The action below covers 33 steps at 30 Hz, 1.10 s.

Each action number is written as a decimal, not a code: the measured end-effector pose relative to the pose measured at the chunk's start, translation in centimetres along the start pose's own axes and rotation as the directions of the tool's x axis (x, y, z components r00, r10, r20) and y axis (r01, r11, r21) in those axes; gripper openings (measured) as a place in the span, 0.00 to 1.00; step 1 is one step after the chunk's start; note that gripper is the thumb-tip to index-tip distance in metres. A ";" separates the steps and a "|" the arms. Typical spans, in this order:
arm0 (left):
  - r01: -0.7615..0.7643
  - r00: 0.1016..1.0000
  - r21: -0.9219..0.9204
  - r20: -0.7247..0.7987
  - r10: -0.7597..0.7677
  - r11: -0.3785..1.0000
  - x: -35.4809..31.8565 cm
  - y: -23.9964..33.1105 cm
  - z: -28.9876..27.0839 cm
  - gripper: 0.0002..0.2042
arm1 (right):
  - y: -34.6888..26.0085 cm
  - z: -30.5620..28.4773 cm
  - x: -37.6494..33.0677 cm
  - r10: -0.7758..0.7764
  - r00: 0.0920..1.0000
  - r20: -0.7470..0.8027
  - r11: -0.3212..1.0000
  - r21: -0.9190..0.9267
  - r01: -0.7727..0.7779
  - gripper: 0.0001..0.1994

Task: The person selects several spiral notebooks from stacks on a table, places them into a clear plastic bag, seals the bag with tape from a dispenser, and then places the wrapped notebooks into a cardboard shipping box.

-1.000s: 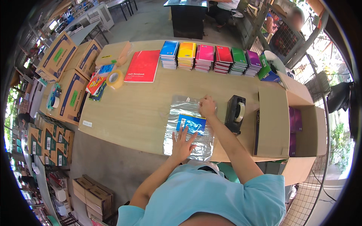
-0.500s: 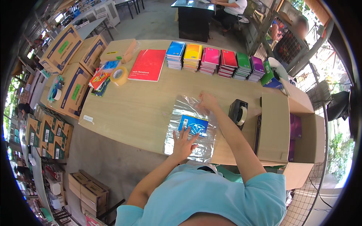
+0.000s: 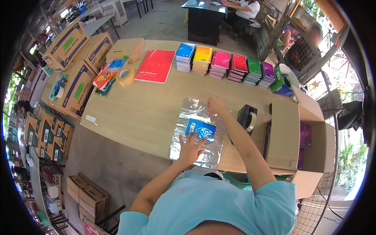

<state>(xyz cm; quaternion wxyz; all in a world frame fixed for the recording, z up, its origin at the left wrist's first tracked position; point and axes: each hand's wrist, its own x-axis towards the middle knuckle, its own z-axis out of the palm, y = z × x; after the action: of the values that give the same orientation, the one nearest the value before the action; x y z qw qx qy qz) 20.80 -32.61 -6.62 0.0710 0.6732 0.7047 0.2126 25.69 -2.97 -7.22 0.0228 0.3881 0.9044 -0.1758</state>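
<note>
Two hands at work: both on a clear plastic bag, centre of frame.
Table: long wooden table (image 3: 137,113) running from upper left to right of centre.
Open carton: large cardboard box (image 3: 309,149) at right edge, flaps spread, purple goods inside.
Side cartons: printed cardboard boxes (image 3: 78,84) stacked along upper left.
Notebook row: stacks of notebooks (image 3: 225,64) in blue, yellow, pink, red, green, purple along far table edge, upper centre.
Red book: large red notebook (image 3: 155,65) lying flat, left of the row.
Clear plastic bag: clear plastic bag (image 3: 194,111) flat on table, centre, crinkled and glossy.
Blue notebook: small blue spiral notebook (image 3: 201,129) inside the bag, near its middle.
Left hand: left hand (image 3: 189,145) flat, fingers spread wide, pressing the bag's near half just below the blue notebook; gripping nothing.
Right hand: right hand (image 3: 216,105) curled shut at the bag's far right corner; whether pinching the film, cannot tell.
Tape dispenser: black tape dispenser (image 3: 248,118) just right of the right forearm.
Tape roll: yellowish tape roll (image 3: 125,75) upper left, beside a pile of colourful packets.
</note>
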 end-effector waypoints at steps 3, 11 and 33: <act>-0.001 1.000 0.006 -0.010 0.001 1.000 -0.1 -0.1 0.0 0.29 | -0.4 -0.9 0.9 0.018 0.981 0.195 0.999 0.025 -0.024 0.17; 0.065 0.998 -0.043 -0.004 -0.065 0.997 0.9 1.0 -0.4 0.32 | 0.8 -0.9 -1.1 -0.280 0.951 0.134 0.958 0.102 0.268 0.18; 0.108 0.991 0.055 -0.088 -0.103 0.993 1.7 -0.3 4.1 0.21 | -8.2 5.1 -13.0 -0.143 0.855 -0.499 0.955 0.158 0.252 0.10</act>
<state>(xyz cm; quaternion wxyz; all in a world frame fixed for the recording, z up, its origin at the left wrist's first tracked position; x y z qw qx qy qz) 22.00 -30.12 -10.09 0.0321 0.6270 0.7478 0.2159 28.48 -18.91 -7.19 -0.2640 0.3243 0.8918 -0.1729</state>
